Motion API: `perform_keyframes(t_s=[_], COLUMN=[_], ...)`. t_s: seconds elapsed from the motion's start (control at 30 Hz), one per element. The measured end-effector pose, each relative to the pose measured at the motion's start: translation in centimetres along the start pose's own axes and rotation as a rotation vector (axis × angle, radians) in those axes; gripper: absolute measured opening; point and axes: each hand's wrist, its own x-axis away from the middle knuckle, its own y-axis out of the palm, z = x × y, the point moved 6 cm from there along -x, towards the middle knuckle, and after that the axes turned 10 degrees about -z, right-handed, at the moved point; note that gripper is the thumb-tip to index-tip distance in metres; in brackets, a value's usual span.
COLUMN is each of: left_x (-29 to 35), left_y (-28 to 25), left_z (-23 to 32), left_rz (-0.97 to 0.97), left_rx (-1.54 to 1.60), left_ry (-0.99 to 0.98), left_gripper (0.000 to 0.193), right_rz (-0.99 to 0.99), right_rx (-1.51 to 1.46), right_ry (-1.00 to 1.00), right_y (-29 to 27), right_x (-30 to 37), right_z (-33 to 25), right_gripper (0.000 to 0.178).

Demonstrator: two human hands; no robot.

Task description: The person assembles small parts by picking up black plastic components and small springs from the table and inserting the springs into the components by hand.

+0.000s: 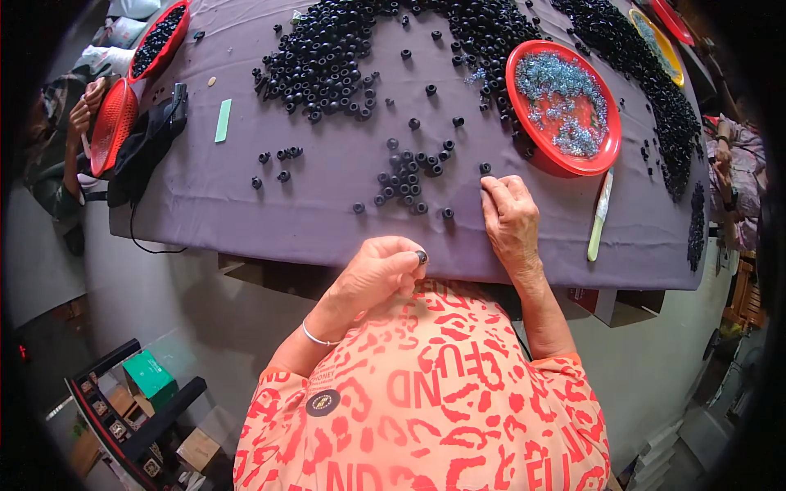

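My left hand (378, 274) is closed near the table's front edge, pinching a small round black cap (422, 257) between thumb and forefinger. To its right, my right hand (512, 214) reaches over the cloth with fingers pressed together; whether something tiny sits in them is hidden. Just beyond those fingertips lies a single black cap (485, 168). A loose cluster of the same hollow black caps (401, 178) is spread in front of both hands. Small clear bluish pieces (565, 86) lie in a round red tray (547, 157) beyond my right hand.
Large heaps of black caps (323, 69) and black pieces (634, 78) cover the far side of the grey cloth (311, 221). A pale-handled knife (602, 214) lies right, a green strip (223, 120) left. Other people's hands (86, 106) show at the left, beside red baskets (115, 127).
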Motion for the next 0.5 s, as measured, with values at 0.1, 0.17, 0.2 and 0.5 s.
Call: perform_keyframes(t_s=[0.1,0.17,0.2,0.5], left_x=[0.0,-0.1,-0.2,-1.2], left_y=[-0.1,0.0,0.1,2.0], left_z=[0.0,0.0,0.1,0.0], left_rz=[0.081,0.064,0.068,-0.063], left_rx=[-0.021,0.006,0.009,0.112], left_ry=[-0.019,-0.019,-0.015,0.026], left_gripper=[0.010,0.011,0.011,0.020], right_rz=[0.002,-0.088,-0.177,-0.325], right_rx=[0.033,-0.287,-0.606,-1.378], right_ry=[-0.067,0.083,0.240,0.327], right_y=[-0.1,-0.3,0.3,-1.7], right_x=[0.2,0.6,1.1,3.2], right_z=[-0.3,0.7,1.6,-3.6], right_gripper=[0.017,0.016,0.015,0.014])
